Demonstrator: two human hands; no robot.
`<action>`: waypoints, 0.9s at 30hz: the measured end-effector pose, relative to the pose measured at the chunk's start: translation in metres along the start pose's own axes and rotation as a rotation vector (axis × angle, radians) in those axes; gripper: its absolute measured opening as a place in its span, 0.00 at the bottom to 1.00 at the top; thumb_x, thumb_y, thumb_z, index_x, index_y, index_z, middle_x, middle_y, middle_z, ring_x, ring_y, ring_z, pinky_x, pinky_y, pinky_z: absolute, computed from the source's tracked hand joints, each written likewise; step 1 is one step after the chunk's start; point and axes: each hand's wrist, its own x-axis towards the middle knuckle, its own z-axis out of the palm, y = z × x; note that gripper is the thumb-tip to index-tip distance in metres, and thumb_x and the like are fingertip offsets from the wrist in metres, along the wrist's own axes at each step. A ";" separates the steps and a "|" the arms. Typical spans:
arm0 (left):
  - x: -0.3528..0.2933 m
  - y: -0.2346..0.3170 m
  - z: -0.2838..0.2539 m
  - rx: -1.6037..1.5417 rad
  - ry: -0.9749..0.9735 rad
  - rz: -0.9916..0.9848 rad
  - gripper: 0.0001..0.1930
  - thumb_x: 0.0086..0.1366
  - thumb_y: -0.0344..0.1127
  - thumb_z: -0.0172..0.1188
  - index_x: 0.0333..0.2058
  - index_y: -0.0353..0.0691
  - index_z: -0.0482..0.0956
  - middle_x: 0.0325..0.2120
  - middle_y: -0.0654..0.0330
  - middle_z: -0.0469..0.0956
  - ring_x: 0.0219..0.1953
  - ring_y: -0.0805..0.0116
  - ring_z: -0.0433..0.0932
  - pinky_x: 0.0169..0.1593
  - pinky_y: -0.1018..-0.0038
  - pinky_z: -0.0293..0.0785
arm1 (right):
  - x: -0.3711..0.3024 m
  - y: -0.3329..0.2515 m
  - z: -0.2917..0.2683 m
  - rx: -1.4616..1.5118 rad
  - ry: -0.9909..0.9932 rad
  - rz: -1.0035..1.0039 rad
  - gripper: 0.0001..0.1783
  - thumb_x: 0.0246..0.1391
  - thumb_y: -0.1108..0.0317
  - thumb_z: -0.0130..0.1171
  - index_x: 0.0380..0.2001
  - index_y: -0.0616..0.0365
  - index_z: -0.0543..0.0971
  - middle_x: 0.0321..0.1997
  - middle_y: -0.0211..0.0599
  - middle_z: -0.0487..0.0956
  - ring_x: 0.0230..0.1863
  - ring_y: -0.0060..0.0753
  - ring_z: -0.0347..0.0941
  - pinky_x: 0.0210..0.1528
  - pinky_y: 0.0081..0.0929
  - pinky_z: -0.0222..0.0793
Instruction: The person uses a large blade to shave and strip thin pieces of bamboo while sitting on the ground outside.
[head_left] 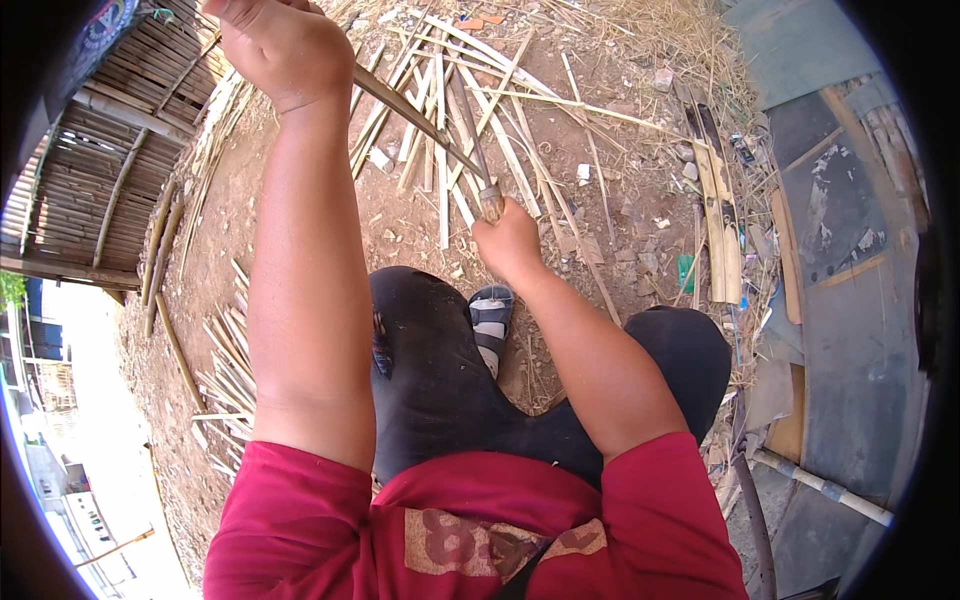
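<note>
My left hand (290, 55) is raised at the upper left, its fingers partly cut off by the frame's edge. It is closed on a long bamboo strip (405, 108), which slants down from behind the wrist towards my right hand. Low over the ground between my knees, my right hand (510, 243) grips the pale handle of a large knife (491, 200). The dark blade runs up and away from the handle, and the strip's lower end meets it close to the handle. Whether the edge bites into the strip is too small to tell.
Several split bamboo strips (443, 190) lie scattered on the dirt ahead, and another pile (228, 370) is at the left. A bamboo-slat wall (75, 190) stands far left. Dark sheets (850, 270) and wide split bamboo (715, 225) line the right. My sandalled foot (490, 325) is below the knife.
</note>
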 end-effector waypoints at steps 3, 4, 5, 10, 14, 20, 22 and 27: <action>0.005 -0.002 -0.008 -0.072 0.028 -0.077 0.42 0.64 0.81 0.20 0.23 0.44 0.62 0.12 0.69 0.61 0.14 0.79 0.60 0.18 0.84 0.60 | 0.016 -0.024 -0.044 0.085 0.054 -0.059 0.10 0.52 0.68 0.60 0.37 0.60 0.78 0.26 0.39 0.79 0.28 0.36 0.77 0.34 0.39 0.72; 0.006 -0.003 -0.008 -0.168 0.040 -0.063 0.38 0.67 0.78 0.26 0.24 0.46 0.62 0.13 0.71 0.58 0.14 0.79 0.57 0.18 0.82 0.55 | 0.011 -0.043 -0.056 0.140 0.091 -0.096 0.12 0.52 0.67 0.61 0.38 0.62 0.78 0.28 0.43 0.80 0.30 0.41 0.79 0.36 0.41 0.73; 0.006 -0.004 -0.006 -0.262 0.051 -0.048 0.34 0.70 0.74 0.31 0.25 0.48 0.63 0.13 0.73 0.56 0.14 0.80 0.54 0.17 0.80 0.51 | 0.006 -0.064 -0.068 0.196 0.125 -0.133 0.14 0.51 0.66 0.61 0.39 0.63 0.78 0.29 0.48 0.82 0.33 0.46 0.80 0.39 0.42 0.74; 0.003 0.003 0.013 -0.366 0.085 -0.079 0.30 0.73 0.72 0.37 0.27 0.51 0.62 0.14 0.75 0.54 0.14 0.81 0.51 0.17 0.79 0.46 | -0.012 -0.053 -0.048 0.226 0.087 -0.184 0.17 0.52 0.66 0.61 0.43 0.65 0.76 0.34 0.56 0.83 0.37 0.54 0.82 0.42 0.44 0.76; -0.002 0.004 0.016 -0.447 0.116 -0.078 0.30 0.73 0.72 0.36 0.24 0.53 0.59 0.14 0.75 0.52 0.14 0.80 0.49 0.17 0.79 0.44 | -0.010 -0.013 -0.008 -0.053 -0.129 0.005 0.27 0.53 0.66 0.61 0.54 0.70 0.75 0.43 0.62 0.82 0.49 0.57 0.81 0.53 0.43 0.76; 0.003 -0.001 0.008 -0.373 0.048 -0.042 0.31 0.74 0.71 0.36 0.23 0.53 0.59 0.14 0.75 0.52 0.14 0.80 0.49 0.17 0.78 0.43 | -0.009 -0.067 -0.051 0.226 0.087 -0.236 0.21 0.50 0.67 0.61 0.47 0.65 0.79 0.28 0.52 0.83 0.32 0.50 0.82 0.40 0.43 0.76; 0.002 0.000 0.012 -0.398 0.065 -0.074 0.30 0.74 0.72 0.36 0.25 0.52 0.61 0.15 0.75 0.53 0.14 0.81 0.50 0.17 0.79 0.44 | -0.021 -0.082 -0.057 0.309 0.100 -0.243 0.23 0.50 0.66 0.61 0.49 0.67 0.78 0.33 0.54 0.83 0.37 0.51 0.83 0.44 0.43 0.77; -0.005 0.010 0.021 -0.367 0.105 -0.082 0.30 0.73 0.72 0.38 0.30 0.50 0.65 0.16 0.75 0.55 0.15 0.82 0.51 0.17 0.80 0.45 | -0.004 -0.025 -0.023 -0.203 -0.179 -0.027 0.22 0.52 0.65 0.61 0.49 0.68 0.78 0.42 0.60 0.82 0.48 0.55 0.82 0.54 0.45 0.76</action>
